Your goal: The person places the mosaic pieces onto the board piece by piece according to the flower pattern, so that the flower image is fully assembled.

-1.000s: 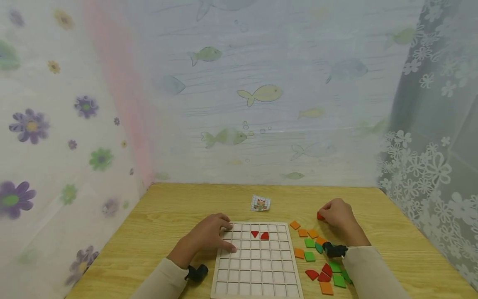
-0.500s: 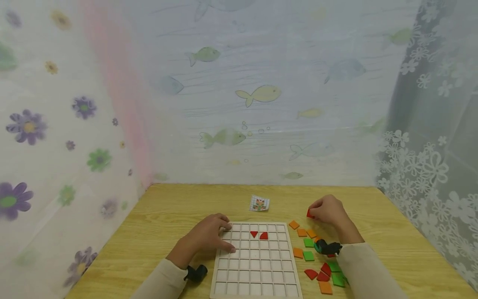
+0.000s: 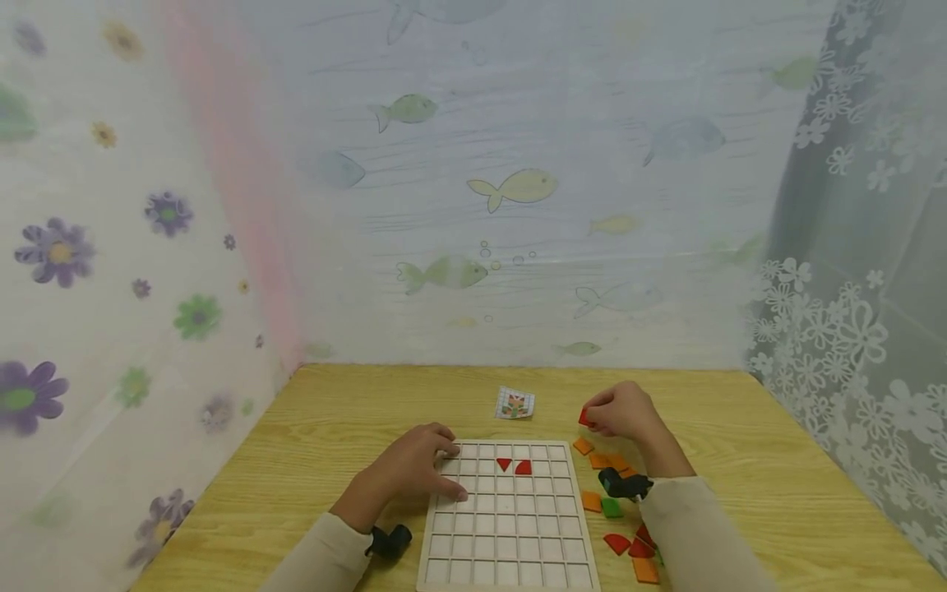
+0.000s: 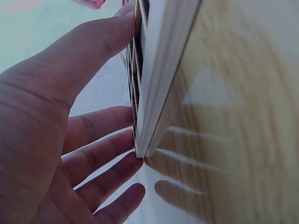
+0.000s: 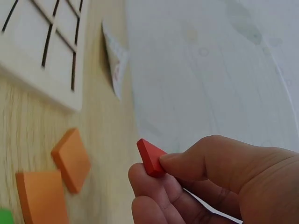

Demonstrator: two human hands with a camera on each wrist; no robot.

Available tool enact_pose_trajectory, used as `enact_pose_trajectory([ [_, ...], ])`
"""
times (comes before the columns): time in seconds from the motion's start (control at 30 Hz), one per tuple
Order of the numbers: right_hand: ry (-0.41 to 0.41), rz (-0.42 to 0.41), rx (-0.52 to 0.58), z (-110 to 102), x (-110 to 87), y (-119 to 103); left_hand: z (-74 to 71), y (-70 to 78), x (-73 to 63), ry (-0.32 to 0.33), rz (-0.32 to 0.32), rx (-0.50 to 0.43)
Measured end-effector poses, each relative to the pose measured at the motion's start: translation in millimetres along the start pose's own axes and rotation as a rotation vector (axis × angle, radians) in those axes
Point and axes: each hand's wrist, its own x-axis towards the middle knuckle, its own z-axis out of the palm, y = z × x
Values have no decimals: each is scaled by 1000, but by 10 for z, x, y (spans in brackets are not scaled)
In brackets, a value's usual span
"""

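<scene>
In the head view, my right hand (image 3: pixel 627 413) pinches a small red tile (image 5: pixel 151 158) between thumb and fingers, raised above the table past the board's far right corner. The tile's full shape is partly covered by the thumb. My left hand (image 3: pixel 414 464) rests on the left edge of the white gridded board (image 3: pixel 505 524), thumb on top and fingers loosely spread at the far left corner. Two red tiles lie in the board's second row: a triangle (image 3: pixel 504 464) and a quarter circle (image 3: pixel 524 467).
Loose orange tiles (image 3: pixel 583 446), a green tile (image 3: pixel 612 507) and red quarter circles (image 3: pixel 616 543) lie right of the board, some hidden under the right wrist. A small pattern card (image 3: pixel 515 404) lies beyond the board. A patterned curtain (image 3: pixel 518 312) stands at the back.
My right hand has moved left with the red tile, from the right side of the table towards the board. The left hand has stayed at the board's edge.
</scene>
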Motion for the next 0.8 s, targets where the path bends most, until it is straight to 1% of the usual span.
enact_pose_trajectory([
  [0.13, -10, -4, 25, 73, 31, -74, 2, 0, 2, 0, -2, -4],
  [0.33, -37, 25, 49, 199, 32, -164, 11, 2, 7, -5, -7, -10],
  [0.53, -54, -2, 54, 319, 5, -242, 8, 9, 8, 3, -3, -29],
  [0.63, -63, -8, 63, 375, -12, -273, 12, 7, 7, 2, -2, -21],
  [0.8, -103, -58, 62, 462, -44, -327, 0, 14, -4, 6, 3, -12],
])
